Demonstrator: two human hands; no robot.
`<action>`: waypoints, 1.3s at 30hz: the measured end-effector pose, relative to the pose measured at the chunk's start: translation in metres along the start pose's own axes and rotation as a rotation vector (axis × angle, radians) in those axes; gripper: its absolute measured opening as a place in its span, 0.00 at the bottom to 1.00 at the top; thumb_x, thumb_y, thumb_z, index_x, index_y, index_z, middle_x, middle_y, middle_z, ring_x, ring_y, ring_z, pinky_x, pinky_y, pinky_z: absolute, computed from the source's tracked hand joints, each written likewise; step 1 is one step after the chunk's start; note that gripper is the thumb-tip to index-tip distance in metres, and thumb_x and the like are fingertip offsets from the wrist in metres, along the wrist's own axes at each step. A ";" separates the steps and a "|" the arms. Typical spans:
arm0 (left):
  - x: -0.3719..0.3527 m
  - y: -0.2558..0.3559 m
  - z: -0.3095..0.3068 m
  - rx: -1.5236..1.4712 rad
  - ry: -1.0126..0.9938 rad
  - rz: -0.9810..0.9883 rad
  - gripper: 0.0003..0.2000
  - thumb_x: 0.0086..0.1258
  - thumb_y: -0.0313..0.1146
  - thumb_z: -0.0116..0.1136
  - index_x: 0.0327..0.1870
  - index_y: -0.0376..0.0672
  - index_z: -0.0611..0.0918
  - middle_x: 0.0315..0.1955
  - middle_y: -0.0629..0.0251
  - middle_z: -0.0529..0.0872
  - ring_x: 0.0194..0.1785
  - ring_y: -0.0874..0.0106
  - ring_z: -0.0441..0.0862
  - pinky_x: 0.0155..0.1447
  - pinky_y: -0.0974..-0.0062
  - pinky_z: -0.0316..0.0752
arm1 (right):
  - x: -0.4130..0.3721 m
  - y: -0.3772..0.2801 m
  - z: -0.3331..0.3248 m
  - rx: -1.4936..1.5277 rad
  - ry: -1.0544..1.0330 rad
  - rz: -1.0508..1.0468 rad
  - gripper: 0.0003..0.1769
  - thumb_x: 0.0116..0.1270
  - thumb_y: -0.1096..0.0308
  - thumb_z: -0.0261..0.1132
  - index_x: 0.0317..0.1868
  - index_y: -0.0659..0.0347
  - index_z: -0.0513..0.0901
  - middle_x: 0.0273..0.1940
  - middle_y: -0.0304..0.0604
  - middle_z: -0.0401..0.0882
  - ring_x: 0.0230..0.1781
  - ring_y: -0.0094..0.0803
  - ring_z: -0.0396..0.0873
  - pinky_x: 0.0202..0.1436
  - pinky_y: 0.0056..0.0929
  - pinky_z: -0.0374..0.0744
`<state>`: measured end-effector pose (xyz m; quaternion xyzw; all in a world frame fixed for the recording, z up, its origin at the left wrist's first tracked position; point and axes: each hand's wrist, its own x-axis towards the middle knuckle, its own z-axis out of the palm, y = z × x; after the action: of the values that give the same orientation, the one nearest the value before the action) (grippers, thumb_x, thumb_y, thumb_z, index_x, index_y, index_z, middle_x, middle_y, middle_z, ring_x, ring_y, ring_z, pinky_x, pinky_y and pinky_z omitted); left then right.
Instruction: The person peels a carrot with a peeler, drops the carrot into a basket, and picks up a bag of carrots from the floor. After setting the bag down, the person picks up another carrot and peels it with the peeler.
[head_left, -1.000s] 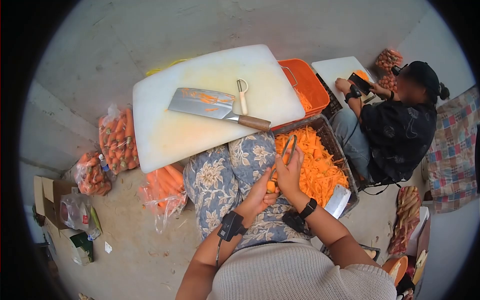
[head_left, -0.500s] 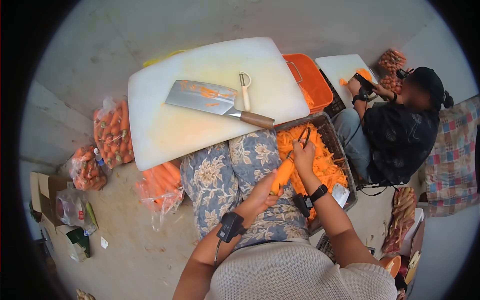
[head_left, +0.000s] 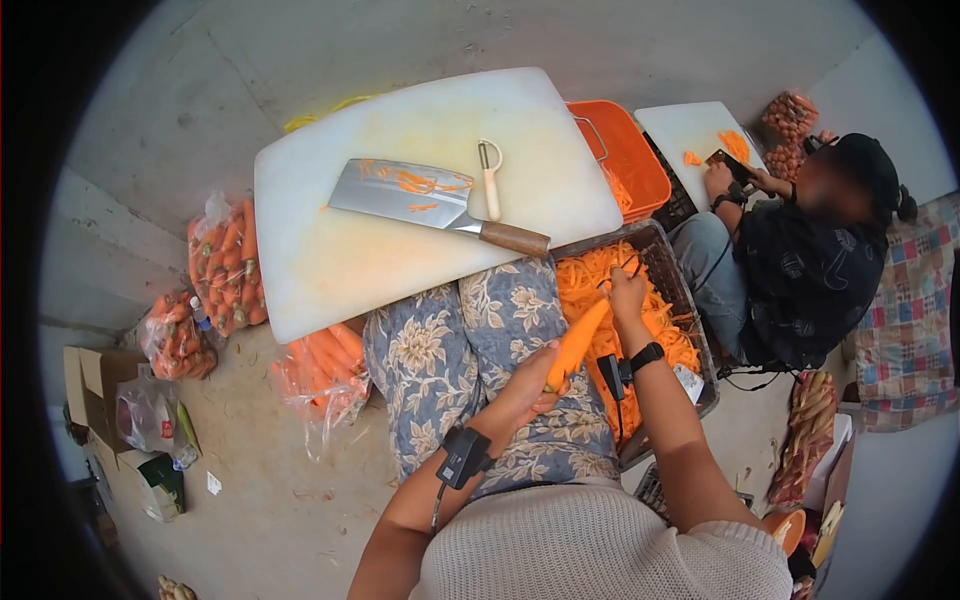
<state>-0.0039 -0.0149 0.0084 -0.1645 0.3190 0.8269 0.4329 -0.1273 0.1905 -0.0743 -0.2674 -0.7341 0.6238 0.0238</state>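
Moved: right hand (head_left: 628, 300) with peeler (head_left: 627, 266), now past the carrot (head_left: 579, 342) tip.
Left hand (head_left: 528, 388): fingers clamped on carrot.
Right fingers: closed round peeler.

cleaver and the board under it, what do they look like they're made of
Cleaver: the blade looks like bare steel, grey and shiny with glare. Its handle looks like brown wood, though coated plastic is possible. Cutting board: likely white plastic, smooth and matte, stained orange in places.
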 end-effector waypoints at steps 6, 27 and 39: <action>-0.001 0.000 -0.013 -0.154 -0.110 -0.027 0.24 0.71 0.57 0.36 0.41 0.42 0.71 0.18 0.68 0.72 0.10 0.85 0.55 0.14 0.88 0.52 | 0.005 0.019 -0.032 -0.030 0.119 -0.003 0.17 0.59 0.65 0.61 0.17 0.58 0.64 0.15 0.31 0.55 0.13 0.23 0.55 0.21 0.31 0.64; 0.001 -0.003 -0.002 -0.120 -0.003 0.011 0.23 0.71 0.58 0.36 0.33 0.46 0.72 0.16 0.69 0.71 0.08 0.85 0.54 0.12 0.88 0.48 | -0.145 -0.049 0.033 -0.233 -0.060 -0.534 0.21 0.62 0.65 0.61 0.46 0.74 0.66 0.54 0.61 0.59 0.64 0.50 0.51 0.64 0.39 0.55; 0.001 0.000 -0.002 -0.083 0.017 -0.033 0.20 0.72 0.56 0.36 0.39 0.48 0.69 0.17 0.68 0.71 0.09 0.86 0.53 0.11 0.88 0.48 | -0.096 -0.033 0.026 -0.311 -0.045 -0.304 0.23 0.61 0.59 0.61 0.43 0.74 0.70 0.53 0.61 0.61 0.61 0.50 0.55 0.62 0.36 0.58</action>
<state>-0.0048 -0.0156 0.0069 -0.1943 0.2853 0.8309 0.4365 -0.0672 0.1241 -0.0207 -0.1402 -0.8538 0.4979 0.0596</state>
